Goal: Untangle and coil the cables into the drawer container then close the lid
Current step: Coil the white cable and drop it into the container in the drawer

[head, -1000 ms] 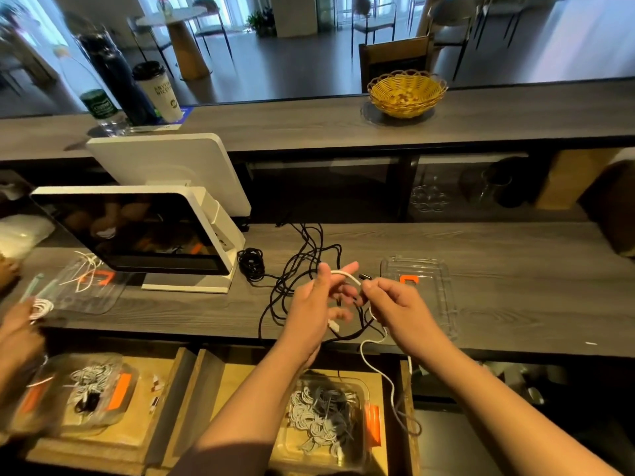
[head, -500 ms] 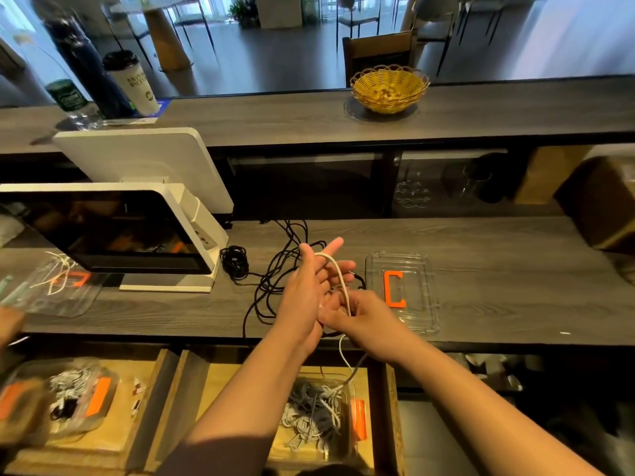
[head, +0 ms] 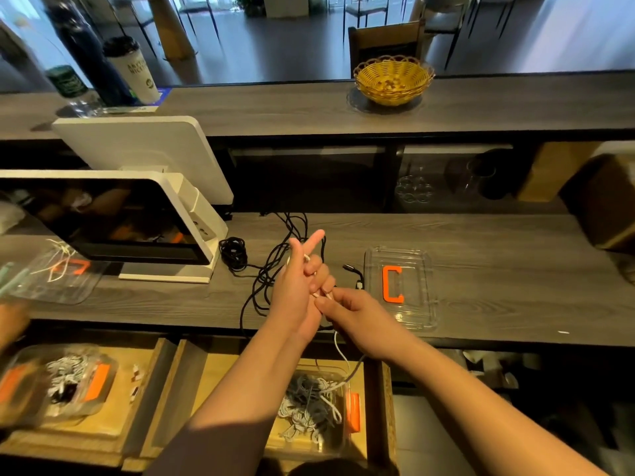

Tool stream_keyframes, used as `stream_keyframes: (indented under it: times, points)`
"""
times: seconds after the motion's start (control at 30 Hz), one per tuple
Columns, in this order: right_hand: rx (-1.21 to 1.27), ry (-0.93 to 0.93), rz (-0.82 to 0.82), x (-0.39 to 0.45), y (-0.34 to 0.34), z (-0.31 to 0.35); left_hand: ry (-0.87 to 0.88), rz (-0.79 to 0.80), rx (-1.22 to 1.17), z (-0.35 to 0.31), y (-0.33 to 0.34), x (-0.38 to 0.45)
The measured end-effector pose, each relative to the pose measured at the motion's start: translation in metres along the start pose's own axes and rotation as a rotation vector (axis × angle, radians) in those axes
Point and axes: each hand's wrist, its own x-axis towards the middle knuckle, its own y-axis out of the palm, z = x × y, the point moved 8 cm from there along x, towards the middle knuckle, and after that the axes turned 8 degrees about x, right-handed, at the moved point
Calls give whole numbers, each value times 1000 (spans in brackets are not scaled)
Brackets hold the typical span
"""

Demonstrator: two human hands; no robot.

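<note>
My left hand (head: 297, 286) is raised over the counter with its index finger straight and the other fingers curled round a white cable (head: 340, 348) looped around them. My right hand (head: 357, 312) pinches the same cable just right of the left palm. The cable hangs down from my hands into a clear container (head: 338, 438) in the open wooden drawer (head: 192, 383), which holds several grey and white coiled cables (head: 309, 403). The container's clear lid (head: 424, 290) with an orange clip lies on the counter to the right.
Loose black cables (head: 268, 269) sprawl on the counter behind my hands, next to a white point-of-sale screen (head: 113, 221). Another lid (head: 58, 280) and a second cable container (head: 58, 383) sit at left, where another person's hand (head: 10, 321) shows. A yellow basket (head: 393, 79) stands on the upper ledge.
My hands have come together. The white cable, stretched between them a second ago, is now wound round my left fingers, and my right hand has dropped low beside the left palm.
</note>
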Motion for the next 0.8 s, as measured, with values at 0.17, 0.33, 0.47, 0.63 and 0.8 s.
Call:
stream_keyframes:
  times: [0.17,0.33,0.47,0.63,0.8]
  points:
    - [112,-30,-242,-2,-13,-12,1,18,15,4,8,-2]
    - [303,-37,-264,-2,-19,-14,-41,-3,-20,1,17,-3]
    - [220,-24,-252,2,-9,-13,-7,-47,-124,-7,6,-1]
    - [173,-1,-146,4,11,-17,-5,-106,-170,-22,-19,4]
    - [56,26,-259,7,16,-27,-69,-126,-137,-27,-44,5]
